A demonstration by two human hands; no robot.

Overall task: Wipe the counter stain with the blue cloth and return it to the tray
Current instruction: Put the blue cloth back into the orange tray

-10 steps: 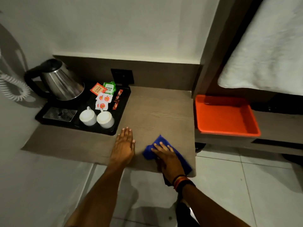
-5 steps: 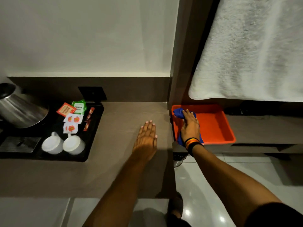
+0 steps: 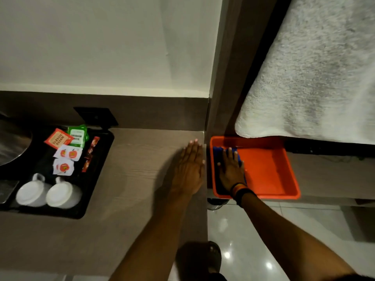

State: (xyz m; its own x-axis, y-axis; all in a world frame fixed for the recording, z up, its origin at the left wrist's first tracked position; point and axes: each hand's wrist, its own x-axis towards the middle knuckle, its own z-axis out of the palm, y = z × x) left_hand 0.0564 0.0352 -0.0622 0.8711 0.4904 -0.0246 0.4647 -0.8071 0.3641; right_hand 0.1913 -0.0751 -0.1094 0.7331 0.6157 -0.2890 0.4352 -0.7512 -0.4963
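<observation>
The blue cloth (image 3: 218,151) lies in the left part of the orange tray (image 3: 269,169), mostly hidden under my right hand (image 3: 231,170). That hand lies flat on the cloth with fingers spread and pressing down. My left hand (image 3: 189,169) rests flat and open on the brown counter (image 3: 138,179), close to its right edge, next to the tray. No stain shows on the counter.
A black tray (image 3: 97,191) at the left holds two white cups (image 3: 48,192), tea and coffee sachets (image 3: 67,151) and a steel kettle (image 3: 12,147). A white towel (image 3: 314,78) hangs above the orange tray. Tiled floor (image 3: 243,240) and my shoe lie below.
My right hand carried the blue cloth from the counter's front edge into the orange tray and now presses it flat there. My left hand slid right along the counter toward the tray.
</observation>
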